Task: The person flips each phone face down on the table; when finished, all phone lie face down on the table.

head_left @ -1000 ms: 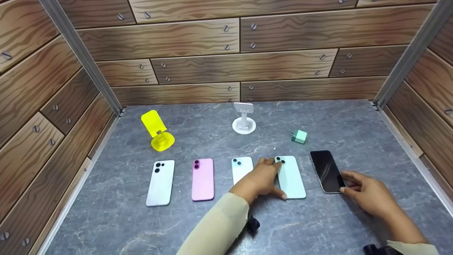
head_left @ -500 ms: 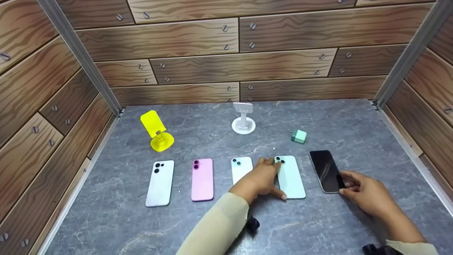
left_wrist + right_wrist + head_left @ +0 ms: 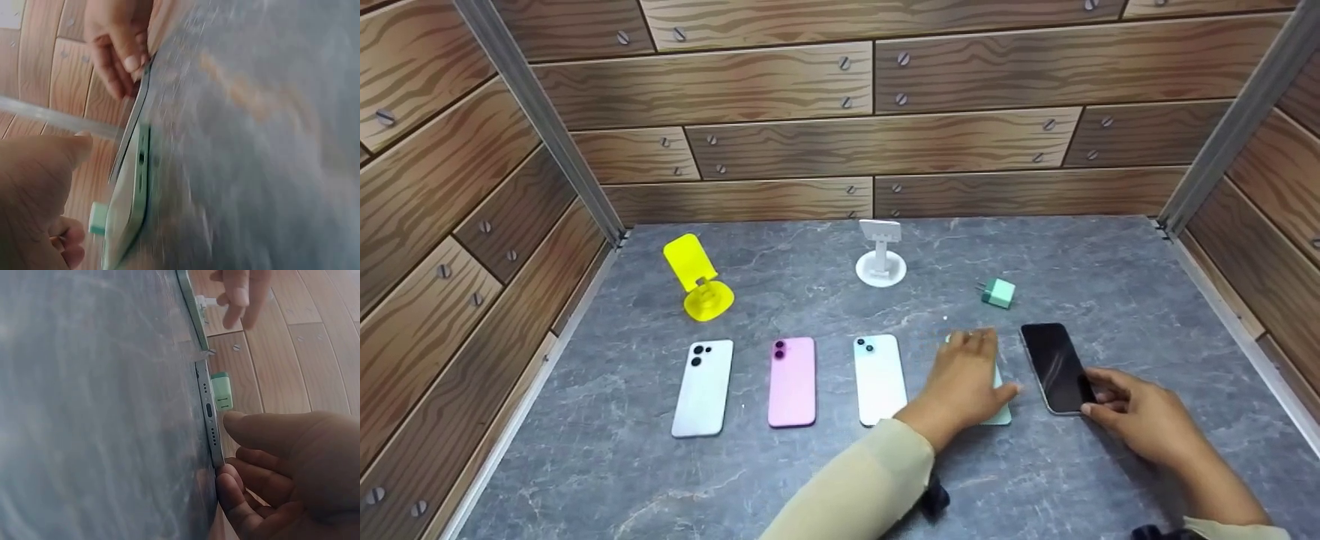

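Note:
Five-fingered and spread, my left hand (image 3: 960, 386) hovers over the mint-green smartphone (image 3: 1002, 415), covering most of it in the head view. The left wrist view shows that phone's edge (image 3: 140, 169) beside the hand, its fingers not wrapped round it. My right hand (image 3: 1140, 412) pinches the lower right corner of a smartphone with a black screen (image 3: 1051, 364), lying face up. In the right wrist view the thumb (image 3: 253, 430) is over the phone's end (image 3: 209, 410) and the fingers are at its side. A white smartphone (image 3: 879, 386) lies left of the left hand.
A pink smartphone (image 3: 792, 386) and a pale silver smartphone (image 3: 703, 390) lie further left, backs up. Behind the row stand a yellow phone stand (image 3: 707, 300), a white phone stand (image 3: 880, 268) and a green charger plug (image 3: 998, 293). Wood-patterned walls enclose the grey table (image 3: 660, 487).
My left hand has lifted off the left edge of the mint-green smartphone and moved right, over it, uncovering the white one. My right hand stays at the black-screened smartphone.

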`<control>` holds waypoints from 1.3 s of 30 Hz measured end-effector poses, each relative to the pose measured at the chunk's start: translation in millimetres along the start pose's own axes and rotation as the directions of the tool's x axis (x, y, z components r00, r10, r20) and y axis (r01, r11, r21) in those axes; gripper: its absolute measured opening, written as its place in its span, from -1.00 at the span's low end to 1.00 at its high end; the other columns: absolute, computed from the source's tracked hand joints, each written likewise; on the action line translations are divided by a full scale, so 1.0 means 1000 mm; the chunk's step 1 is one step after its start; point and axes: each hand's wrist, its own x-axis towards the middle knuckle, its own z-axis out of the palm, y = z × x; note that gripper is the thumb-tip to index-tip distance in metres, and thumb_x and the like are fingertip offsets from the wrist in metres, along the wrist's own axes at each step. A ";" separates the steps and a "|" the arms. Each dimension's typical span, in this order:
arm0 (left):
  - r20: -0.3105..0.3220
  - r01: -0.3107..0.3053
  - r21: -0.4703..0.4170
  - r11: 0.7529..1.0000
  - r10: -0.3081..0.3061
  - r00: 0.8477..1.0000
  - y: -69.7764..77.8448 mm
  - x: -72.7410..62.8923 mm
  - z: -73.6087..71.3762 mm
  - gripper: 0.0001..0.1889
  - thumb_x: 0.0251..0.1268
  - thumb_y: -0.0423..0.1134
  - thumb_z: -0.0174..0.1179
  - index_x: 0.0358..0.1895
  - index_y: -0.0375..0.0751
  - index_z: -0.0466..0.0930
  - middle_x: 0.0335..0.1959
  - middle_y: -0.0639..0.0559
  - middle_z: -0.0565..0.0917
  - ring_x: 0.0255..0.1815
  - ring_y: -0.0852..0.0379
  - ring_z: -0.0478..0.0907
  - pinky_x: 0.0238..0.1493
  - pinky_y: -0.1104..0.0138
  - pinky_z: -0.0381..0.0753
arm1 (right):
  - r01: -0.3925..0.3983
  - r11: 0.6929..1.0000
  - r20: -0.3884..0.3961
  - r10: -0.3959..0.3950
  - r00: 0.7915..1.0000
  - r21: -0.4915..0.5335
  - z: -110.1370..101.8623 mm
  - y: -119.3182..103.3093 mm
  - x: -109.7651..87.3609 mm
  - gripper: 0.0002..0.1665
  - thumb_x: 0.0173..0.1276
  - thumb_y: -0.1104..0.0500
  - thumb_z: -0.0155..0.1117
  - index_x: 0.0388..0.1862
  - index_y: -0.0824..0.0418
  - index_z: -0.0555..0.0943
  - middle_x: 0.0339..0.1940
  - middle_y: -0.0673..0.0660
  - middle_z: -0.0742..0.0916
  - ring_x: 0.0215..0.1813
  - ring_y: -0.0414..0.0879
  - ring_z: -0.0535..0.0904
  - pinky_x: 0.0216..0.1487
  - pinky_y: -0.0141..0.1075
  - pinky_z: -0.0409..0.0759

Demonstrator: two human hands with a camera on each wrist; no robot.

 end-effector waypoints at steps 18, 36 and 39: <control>0.084 -0.095 0.147 0.985 0.083 0.993 0.042 0.009 0.016 -0.03 0.52 0.50 0.09 0.75 -0.05 0.23 0.65 0.14 0.43 0.59 0.14 0.36 0.60 0.28 0.35 | 0.025 1.000 -0.008 -0.025 1.000 -0.004 0.000 0.000 0.000 -0.26 0.46 0.04 0.57 0.50 0.32 0.59 0.23 0.35 0.80 -0.01 -0.09 0.77 -0.12 -0.47 0.68; 0.078 -0.137 0.248 0.959 0.121 0.990 0.049 0.010 0.030 -0.09 0.49 0.54 0.06 0.67 0.03 0.39 0.51 0.17 0.55 0.47 0.18 0.42 0.35 0.32 0.44 | -0.007 1.000 0.004 0.007 1.000 0.025 0.000 -0.001 -0.001 -0.24 0.46 0.01 0.56 0.52 0.32 0.58 0.21 0.33 0.81 -0.04 -0.22 0.73 -0.12 -0.48 0.67; 0.070 -0.141 0.266 0.954 0.127 0.989 0.049 0.011 0.031 -0.10 0.49 0.56 0.05 0.65 0.03 0.42 0.48 0.19 0.57 0.43 0.19 0.43 0.29 0.33 0.45 | -0.024 0.998 0.015 0.023 1.000 0.051 -0.001 -0.001 -0.001 -0.22 0.48 0.00 0.54 0.53 0.34 0.55 0.25 0.38 0.78 0.01 -0.11 0.76 -0.12 -0.49 0.67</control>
